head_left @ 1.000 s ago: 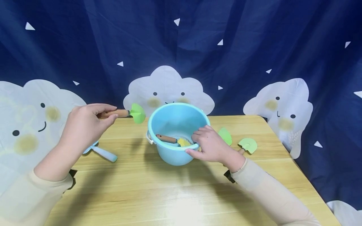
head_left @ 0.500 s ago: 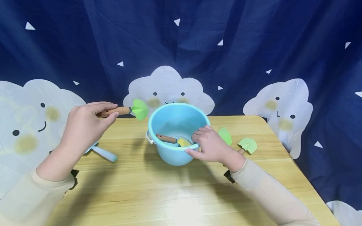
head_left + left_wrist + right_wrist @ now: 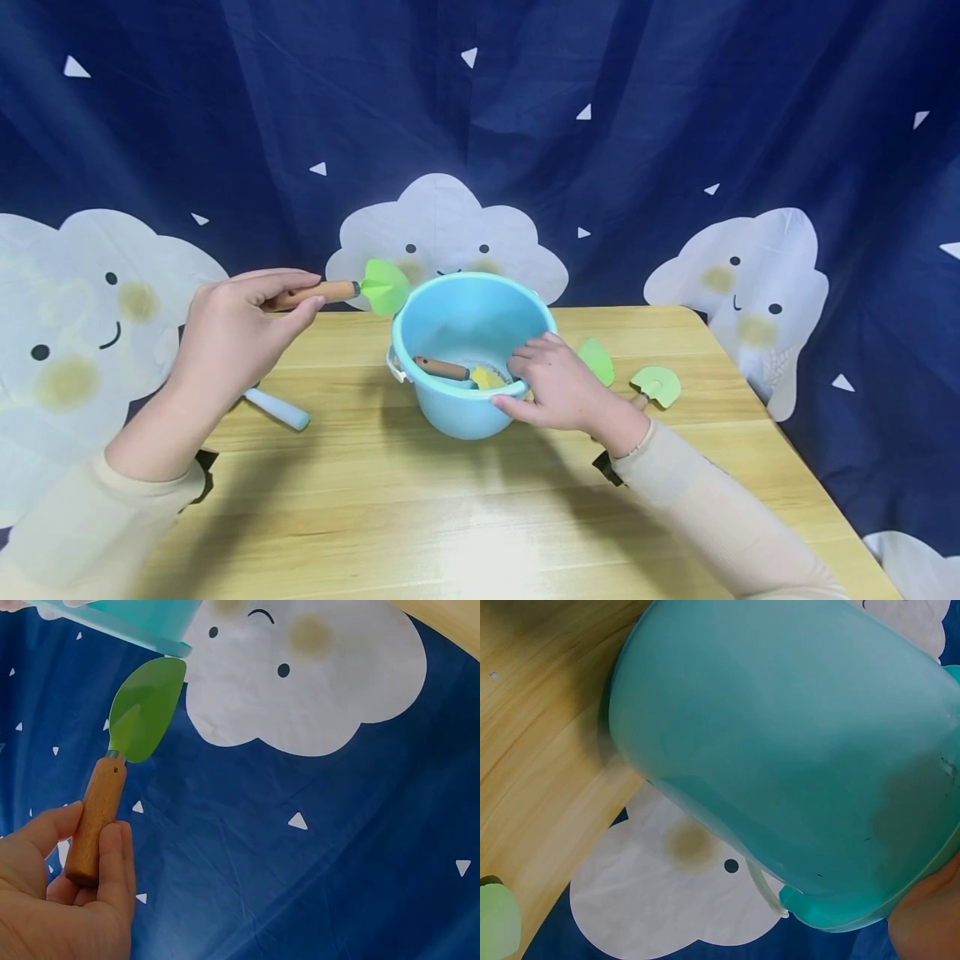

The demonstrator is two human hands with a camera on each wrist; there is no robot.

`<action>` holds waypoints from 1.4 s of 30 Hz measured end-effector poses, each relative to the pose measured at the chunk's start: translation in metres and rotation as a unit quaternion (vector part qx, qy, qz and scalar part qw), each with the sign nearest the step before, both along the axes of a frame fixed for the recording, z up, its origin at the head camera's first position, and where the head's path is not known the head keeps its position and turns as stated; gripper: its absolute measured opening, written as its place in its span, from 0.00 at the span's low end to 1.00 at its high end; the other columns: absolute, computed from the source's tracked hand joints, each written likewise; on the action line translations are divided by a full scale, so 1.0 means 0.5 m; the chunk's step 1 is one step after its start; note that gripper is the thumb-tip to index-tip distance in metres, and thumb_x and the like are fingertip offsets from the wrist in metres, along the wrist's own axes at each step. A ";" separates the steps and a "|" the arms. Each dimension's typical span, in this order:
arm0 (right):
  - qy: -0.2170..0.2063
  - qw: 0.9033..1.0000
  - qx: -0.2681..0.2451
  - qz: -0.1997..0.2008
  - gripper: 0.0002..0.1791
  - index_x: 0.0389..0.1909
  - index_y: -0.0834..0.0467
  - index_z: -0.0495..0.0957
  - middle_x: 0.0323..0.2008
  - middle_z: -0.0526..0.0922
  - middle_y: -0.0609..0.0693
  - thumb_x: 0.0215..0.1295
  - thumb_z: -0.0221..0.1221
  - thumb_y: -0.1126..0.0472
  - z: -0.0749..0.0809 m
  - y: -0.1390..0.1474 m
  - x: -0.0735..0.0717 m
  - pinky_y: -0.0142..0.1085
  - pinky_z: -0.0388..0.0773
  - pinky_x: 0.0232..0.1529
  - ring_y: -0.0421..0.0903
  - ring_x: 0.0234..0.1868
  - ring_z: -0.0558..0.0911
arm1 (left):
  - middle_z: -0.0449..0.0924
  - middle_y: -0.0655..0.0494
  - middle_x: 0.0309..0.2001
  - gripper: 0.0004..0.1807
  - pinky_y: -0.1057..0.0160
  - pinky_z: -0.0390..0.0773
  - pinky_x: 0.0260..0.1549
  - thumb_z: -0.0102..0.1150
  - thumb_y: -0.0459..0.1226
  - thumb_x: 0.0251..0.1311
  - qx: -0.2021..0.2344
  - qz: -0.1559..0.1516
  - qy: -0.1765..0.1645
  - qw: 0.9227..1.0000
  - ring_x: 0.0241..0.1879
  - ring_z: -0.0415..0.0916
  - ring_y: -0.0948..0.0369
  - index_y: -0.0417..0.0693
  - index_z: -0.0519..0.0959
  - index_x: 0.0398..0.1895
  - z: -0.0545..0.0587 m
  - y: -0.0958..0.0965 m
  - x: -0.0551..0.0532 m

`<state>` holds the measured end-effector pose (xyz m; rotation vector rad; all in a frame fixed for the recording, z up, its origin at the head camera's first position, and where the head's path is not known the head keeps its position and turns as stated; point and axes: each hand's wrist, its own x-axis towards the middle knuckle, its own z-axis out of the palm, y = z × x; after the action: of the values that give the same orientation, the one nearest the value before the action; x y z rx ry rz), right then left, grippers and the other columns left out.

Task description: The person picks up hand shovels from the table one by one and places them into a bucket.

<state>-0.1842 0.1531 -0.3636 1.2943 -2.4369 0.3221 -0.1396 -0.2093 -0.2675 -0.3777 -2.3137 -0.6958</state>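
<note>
My left hand [image 3: 242, 329] pinches the wooden handle of a small green toy shovel [image 3: 385, 287], held in the air at the left of a light blue bucket [image 3: 467, 415]. In the left wrist view the shovel's pointed leaf-shaped blade [image 3: 148, 709] reaches close to the bucket's rim. My right hand [image 3: 566, 385] grips the bucket's rim at its near right side, thumb outside and fingers curled over the edge. Inside the bucket lies a tool with a brown wooden handle [image 3: 441, 367] and a yellow end [image 3: 486, 378]. The right wrist view shows mostly the bucket's outer wall [image 3: 780, 750].
Right of the bucket lie two more green-headed tools, one with a pointed head [image 3: 597, 361], one with a rounded head [image 3: 657, 386]. A pale blue handle [image 3: 277, 409] lies on the wooden table [image 3: 420, 517] at left, partly behind my left arm. A dark blue curtain [image 3: 525, 100] hangs behind.
My left hand has moved slightly to the right with the shovel, whose blade has come up and close to the bucket's left rim. The right hand and bucket have stayed in place.
</note>
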 end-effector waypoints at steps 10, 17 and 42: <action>-0.001 1.000 0.000 -0.002 0.34 0.18 0.50 0.66 0.19 0.62 0.40 0.70 0.38 0.27 0.001 0.001 0.001 0.39 0.63 0.38 0.41 0.25 0.63 | 0.88 0.53 0.41 0.10 0.82 0.67 0.30 0.73 0.31 0.54 0.025 -0.023 0.028 0.999 0.34 0.69 0.89 0.46 0.90 0.41 0.002 0.015 -0.003; -0.003 1.000 0.002 -0.003 0.34 0.18 0.51 0.66 0.19 0.62 0.40 0.70 0.38 0.28 -0.001 0.002 0.002 0.39 0.63 0.38 0.41 0.25 0.62 | 0.88 0.52 0.39 0.09 0.82 0.68 0.29 0.72 0.29 0.53 0.047 -0.037 0.021 0.998 0.32 0.69 0.87 0.44 0.89 0.39 -0.001 0.030 -0.006; 0.003 1.000 0.002 -0.001 0.33 0.19 0.49 0.65 0.20 0.64 0.40 0.70 0.37 0.27 -0.001 -0.002 0.000 0.39 0.64 0.39 0.41 0.26 0.64 | 0.88 0.56 0.38 0.09 0.80 0.70 0.32 0.73 0.29 0.53 0.053 -0.086 -0.012 0.995 0.30 0.78 0.63 0.45 0.90 0.38 -0.035 0.065 -0.013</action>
<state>-0.1843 0.1523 -0.3640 1.2937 -2.4356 0.3122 -0.1462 -0.1767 -0.2849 -0.5276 -2.2728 -0.9078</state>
